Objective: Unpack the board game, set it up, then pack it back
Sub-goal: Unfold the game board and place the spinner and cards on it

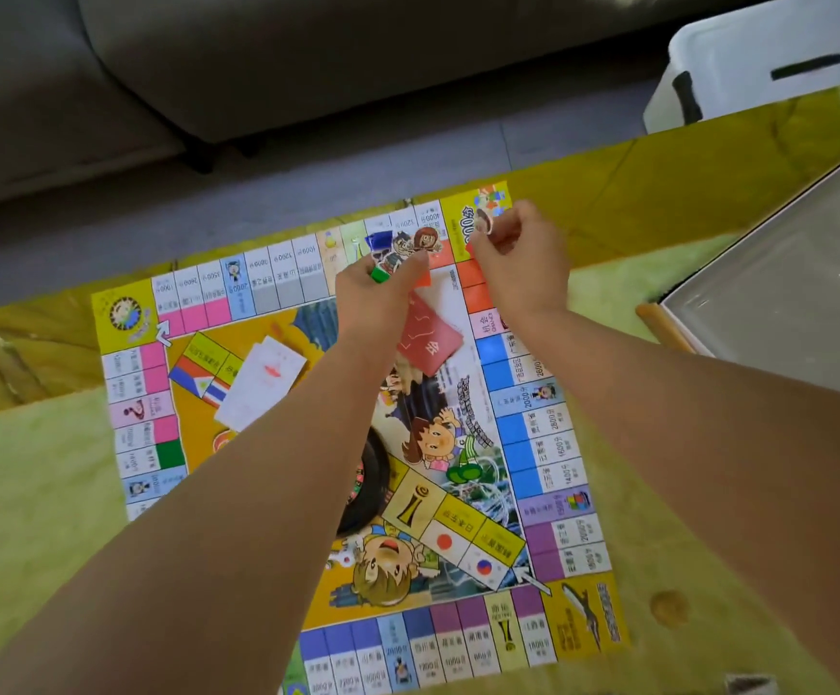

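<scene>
A: Hand state?
B: Right hand (513,253) pinches one flat pawn (484,224) between thumb and fingertips. Left hand (378,288) grips a fan of more pawns (403,245), with one green base (379,274) showing under the fingers. Hands are close together, not touching.
A: Where's the target?
B: Both hands are over the far right part of the board (543,443). The yellow corner square (463,213) sits right under the right hand's pawn. Right hand is nearer; the left is just beside it, toward the board's middle. Likely step: stand the pawn on that corner. Pawn's tilt: can't tell, too blurred.
A: Materials?
B: Pawns look like thin printed card cut-outs, probably tippy. Board is a thin glossy square sheet, flat on a fuzzy green mat (32,469). On the board: red card stack (430,338) just below the hands, white stack (262,381) left of centre.
</scene>
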Available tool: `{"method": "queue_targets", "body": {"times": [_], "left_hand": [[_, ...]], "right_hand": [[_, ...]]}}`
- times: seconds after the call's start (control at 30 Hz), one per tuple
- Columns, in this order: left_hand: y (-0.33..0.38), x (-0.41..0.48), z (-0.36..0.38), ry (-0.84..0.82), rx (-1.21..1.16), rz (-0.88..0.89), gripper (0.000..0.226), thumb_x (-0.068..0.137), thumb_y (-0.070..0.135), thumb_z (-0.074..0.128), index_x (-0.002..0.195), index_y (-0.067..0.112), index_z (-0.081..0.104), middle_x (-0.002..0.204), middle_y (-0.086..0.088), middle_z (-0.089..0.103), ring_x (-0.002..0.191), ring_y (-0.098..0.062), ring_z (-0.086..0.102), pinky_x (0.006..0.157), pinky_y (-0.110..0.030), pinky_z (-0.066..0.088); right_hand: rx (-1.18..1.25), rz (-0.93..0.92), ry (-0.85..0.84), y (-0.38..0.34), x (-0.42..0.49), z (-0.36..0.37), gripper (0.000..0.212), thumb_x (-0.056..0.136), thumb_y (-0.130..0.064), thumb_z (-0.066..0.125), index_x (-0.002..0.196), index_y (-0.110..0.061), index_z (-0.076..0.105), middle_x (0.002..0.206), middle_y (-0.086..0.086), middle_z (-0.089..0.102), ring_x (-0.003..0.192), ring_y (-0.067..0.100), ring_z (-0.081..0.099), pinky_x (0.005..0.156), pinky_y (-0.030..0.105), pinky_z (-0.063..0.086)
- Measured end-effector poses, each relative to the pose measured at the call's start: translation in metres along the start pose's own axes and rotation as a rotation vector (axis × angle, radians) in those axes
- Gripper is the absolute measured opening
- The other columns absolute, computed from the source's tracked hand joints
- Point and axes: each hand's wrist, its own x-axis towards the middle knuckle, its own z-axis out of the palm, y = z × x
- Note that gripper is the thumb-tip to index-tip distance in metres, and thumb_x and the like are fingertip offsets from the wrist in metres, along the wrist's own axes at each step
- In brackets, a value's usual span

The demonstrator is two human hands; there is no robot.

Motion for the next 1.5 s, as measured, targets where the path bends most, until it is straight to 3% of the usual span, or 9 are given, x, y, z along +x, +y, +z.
{"method": "queue_targets", "body": {"times": [0.07,0.17,0.43,0.57,0.9,1.07,1.2,1.33,1.5], "left_hand": [[-0.001,0.006,-0.002,0.002,0.004,0.009,0.026,0.081,0.026,0.076,0.07,0.015,0.056,0.065,-0.006,0.057,0.057,-0.019,0.054,0.059,-0.03,0.044],[-0.002,0.011,-0.004,-0.019,0.003,0.019,0.026,0.082,0.025,0.076,0.071,0.014,0.055,0.06,-0.003,0.053,0.045,-0.01,0.048,0.052,-0.024,0.041],[-0.003,0.011,-0.007,-0.073,-0.009,0.018,0.023,0.082,0.024,0.076,0.075,0.011,0.058,0.057,-0.001,0.055,0.046,-0.011,0.049,0.052,-0.023,0.042],[-0.004,0.004,-0.007,-0.11,0.004,0.009,0.022,0.084,0.021,0.074,0.081,0.004,0.059,0.057,-0.002,0.054,0.037,-0.004,0.045,0.046,-0.017,0.04],[0.001,-0.005,0.0,-0.129,-0.02,-0.039,0.021,0.085,0.019,0.073,0.073,0.014,0.057,0.046,0.01,0.058,0.038,-0.001,0.053,0.045,-0.015,0.043],[0.008,-0.007,0.002,-0.13,-0.027,-0.024,0.022,0.084,0.022,0.074,0.072,0.015,0.057,0.054,0.004,0.062,0.048,-0.012,0.06,0.049,-0.018,0.048],[0.016,-0.014,0.005,-0.178,0.005,0.026,0.023,0.085,0.021,0.073,0.071,0.016,0.055,0.047,0.009,0.061,0.041,-0.005,0.057,0.044,-0.015,0.044],[0.023,-0.018,0.007,-0.216,0.034,0.11,0.024,0.085,0.022,0.073,0.067,0.016,0.059,0.054,0.003,0.058,0.046,-0.009,0.046,0.049,-0.018,0.042],[0.031,-0.01,0.007,-0.179,-0.002,0.073,0.025,0.089,0.025,0.068,0.069,0.017,0.055,0.052,0.004,0.053,0.047,-0.009,0.048,0.052,-0.021,0.044]], "right_hand": [[-0.059,-0.037,0.004,0.001,0.003,0.008,0.016,0.084,-0.019,0.067,0.079,-0.017,0.052,0.079,0.002,0.061,0.077,0.023,0.058,0.073,0.042,0.048],[-0.127,-0.046,0.012,0.001,0.005,0.017,0.018,0.086,-0.02,0.065,0.079,-0.018,0.048,0.08,0.001,0.059,0.079,0.024,0.057,0.074,0.043,0.047],[-0.076,-0.045,0.002,0.004,-0.002,0.019,0.022,0.082,-0.017,0.07,0.085,-0.017,0.048,0.086,0.003,0.061,0.083,0.023,0.058,0.077,0.04,0.048],[-0.033,-0.055,-0.023,0.013,-0.009,0.013,0.031,0.08,-0.017,0.072,0.094,-0.021,0.044,0.098,0.005,0.058,0.089,0.024,0.056,0.08,0.041,0.05],[0.066,-0.032,-0.156,0.017,-0.011,0.0,0.046,0.078,-0.016,0.073,0.117,-0.012,0.048,0.105,0.002,0.048,0.095,0.017,0.05,0.081,0.029,0.047],[0.114,-0.115,-0.144,0.008,-0.012,-0.014,0.03,0.082,-0.017,0.066,0.11,-0.015,0.054,0.095,-0.014,0.04,0.08,0.003,0.039,0.073,0.013,0.036],[0.147,-0.158,-0.187,-0.003,-0.013,-0.02,0.019,0.083,-0.029,0.065,0.098,-0.018,0.059,0.094,-0.005,0.046,0.079,0.007,0.041,0.07,0.014,0.037],[0.164,-0.121,-0.188,-0.011,-0.007,-0.026,0.011,0.086,-0.022,0.067,0.083,-0.016,0.059,0.073,-0.004,0.051,0.064,0.006,0.042,0.06,0.023,0.04],[0.288,0.023,-0.017,-0.02,0.017,-0.034,0.018,0.087,-0.02,0.068,0.075,-0.019,0.054,0.074,0.0,0.064,0.067,0.009,0.058,0.061,0.021,0.046]]}}
